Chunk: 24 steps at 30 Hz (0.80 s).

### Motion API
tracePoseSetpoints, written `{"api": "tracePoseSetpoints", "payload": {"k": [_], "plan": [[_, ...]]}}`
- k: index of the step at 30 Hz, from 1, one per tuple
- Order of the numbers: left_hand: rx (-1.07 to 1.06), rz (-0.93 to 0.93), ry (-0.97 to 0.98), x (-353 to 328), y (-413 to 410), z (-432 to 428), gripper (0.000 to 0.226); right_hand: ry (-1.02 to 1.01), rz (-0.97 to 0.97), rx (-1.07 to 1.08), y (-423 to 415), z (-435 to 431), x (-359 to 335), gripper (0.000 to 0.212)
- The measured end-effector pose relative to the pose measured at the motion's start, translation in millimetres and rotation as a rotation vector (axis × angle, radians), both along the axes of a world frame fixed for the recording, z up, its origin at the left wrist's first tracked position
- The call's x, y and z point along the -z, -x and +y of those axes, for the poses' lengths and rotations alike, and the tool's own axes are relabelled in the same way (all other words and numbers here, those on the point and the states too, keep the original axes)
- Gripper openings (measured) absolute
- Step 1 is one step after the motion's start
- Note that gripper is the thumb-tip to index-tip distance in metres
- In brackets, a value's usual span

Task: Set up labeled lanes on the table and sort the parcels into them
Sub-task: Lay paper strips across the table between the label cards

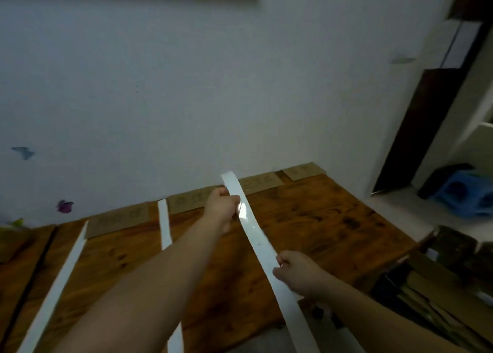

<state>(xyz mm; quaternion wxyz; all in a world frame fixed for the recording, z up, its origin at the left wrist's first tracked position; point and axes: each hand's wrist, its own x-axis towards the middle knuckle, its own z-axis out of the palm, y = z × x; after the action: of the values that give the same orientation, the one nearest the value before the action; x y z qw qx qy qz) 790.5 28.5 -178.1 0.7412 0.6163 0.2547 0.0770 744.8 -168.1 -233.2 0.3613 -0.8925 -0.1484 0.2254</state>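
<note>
White wall [186, 86] fills most of what I see from here, with a purple sticker [64, 206] and a blue one [24, 152] low on its left side, and a brown wooden counter [320, 232] pushed up against its foot. Along the counter's far edge lies a row of brown cards [120, 223], flat on the wood and touching the wall; their writing is too blurred to read. Two white strips lie flat on the counter, both running lengthwise from the wall side toward the person: the left strip [61, 278] slants off to the near left, and the middle strip [164, 227] starts between two of the cards and passes under the left forearm. The held strip [256, 232] is up in both hands, and its long axis also runs from wall to person. Its far tip points at the wall, rising above the card row, and its near end leads down to the right past the counter's front edge. The left hand [221, 206] is curled round it near the far tip, and the right hand [296, 272] grips it about midway, fingers closed over its right edge. I cannot tell whether any part of it touches the wood. Off to the right a blue stool [464, 195] lies on the floor beside a dark door [416, 128].
</note>
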Motion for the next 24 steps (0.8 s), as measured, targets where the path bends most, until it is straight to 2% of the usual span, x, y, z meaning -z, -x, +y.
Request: {"api": "tracePoseSetpoints", "payload": {"k": [3,7,11,16,24], "plan": [[0.063,-0.005,-0.045,4,-37,-43,0.042,0.049,0.009,0.072,-27,-41,7,0.019],[0.106,-0.01,-0.084,15,-90,-80,0.035,0.073,0.009,0.134,-66,-76,16,0.023],[0.155,0.007,-0.138,33,-155,-104,0.042,0.102,0.039,0.153,-115,-98,28,0.007],[0.198,0.037,-0.172,63,-251,-118,0.047,0.134,0.118,0.19,-201,-108,38,0.03],[0.196,0.148,-0.19,106,-348,-137,0.044,0.208,0.17,0.156,-298,-128,73,0.023]]}}
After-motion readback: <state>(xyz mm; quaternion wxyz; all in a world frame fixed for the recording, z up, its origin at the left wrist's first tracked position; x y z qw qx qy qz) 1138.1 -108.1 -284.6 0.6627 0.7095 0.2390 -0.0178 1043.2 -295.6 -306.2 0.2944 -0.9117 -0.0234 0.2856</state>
